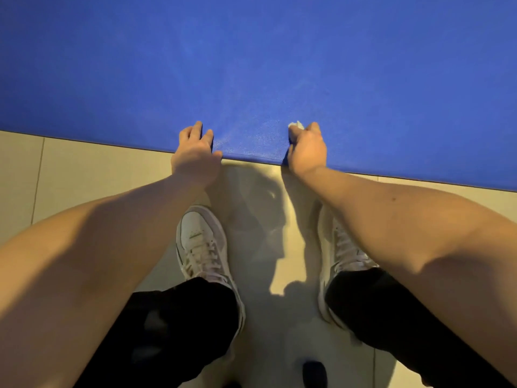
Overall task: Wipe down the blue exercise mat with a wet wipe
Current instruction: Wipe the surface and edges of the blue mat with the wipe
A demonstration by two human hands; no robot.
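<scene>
Large flat blue exercise mat (251,65) lies on pale tiled floor (84,169). Right hand (307,149) at mat's near edge, fingers clamped on crumpled white wet wipe (296,125), which touches the mat. Left hand (195,155) nearby: fingers apart, bent, tips on mat; whether it grips the edge, cannot tell.

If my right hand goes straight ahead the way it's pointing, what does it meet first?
Nothing that shows: the right hand, gripping the wet wipe, points across the blue mat, and only bare mat lies ahead to the picture's edge.
</scene>
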